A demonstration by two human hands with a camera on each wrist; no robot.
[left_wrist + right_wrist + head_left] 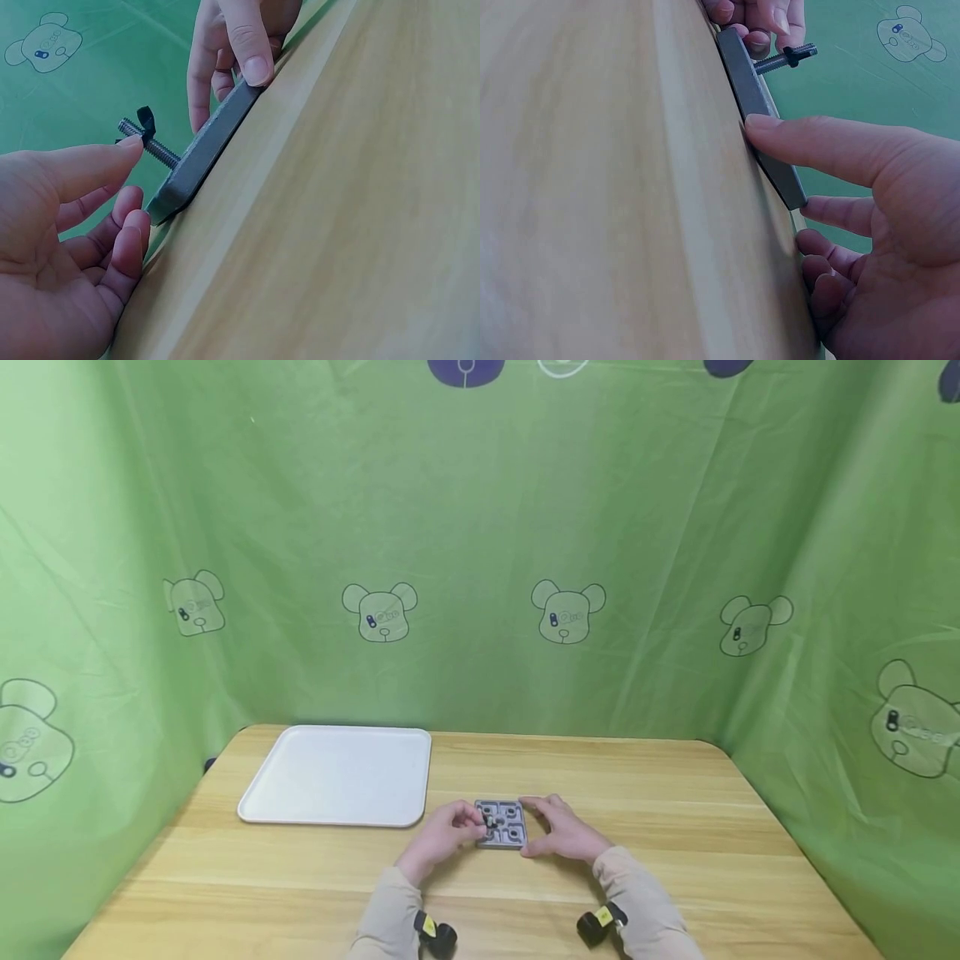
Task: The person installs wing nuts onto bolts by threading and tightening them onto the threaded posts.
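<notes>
A square grey metal plate with round recesses lies on the table between both hands. From its left part a threaded stud sticks up, carrying a black wing nut near the top. My left hand has its thumb tip against the wing nut and its other fingers curled; its index fingertip is hidden in the left wrist view. On the plate's right side, my right hand grips the edges, thumb on the near side and fingers around the far side.
A white rectangular tray lies at the back left of the wooden table. Green curtains printed with bear heads surround the table on the back and sides. Each sleeve bears a black wrist device.
</notes>
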